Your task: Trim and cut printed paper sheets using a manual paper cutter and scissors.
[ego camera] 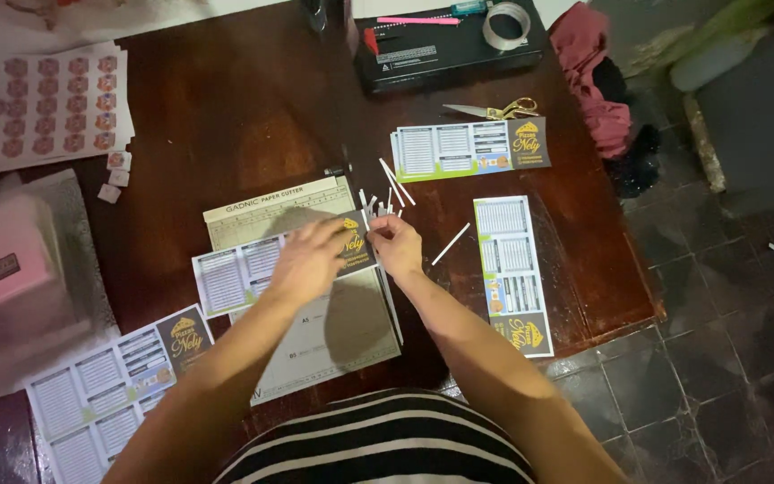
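My left hand [308,261] lies flat on a printed leaflet [239,273] that rests on a paper cutter [270,208], pressing it down near the cutter's right edge. My right hand [396,242] is just beside it at the cutting edge, fingers pinched around thin white paper strips [371,204]. More cut strips [396,184] lie loose on the dark wooden table [226,108] past the hands, and one strip [451,244] lies to the right.
Leaflets lie to the right [514,273], at the back [459,148] and at the front left [109,381]. Scissors [494,111], a black box [445,49] with a tape roll [505,25], a sticker sheet [42,103], a pink-white box [2,255]. Table edge at right; tiled floor beyond.
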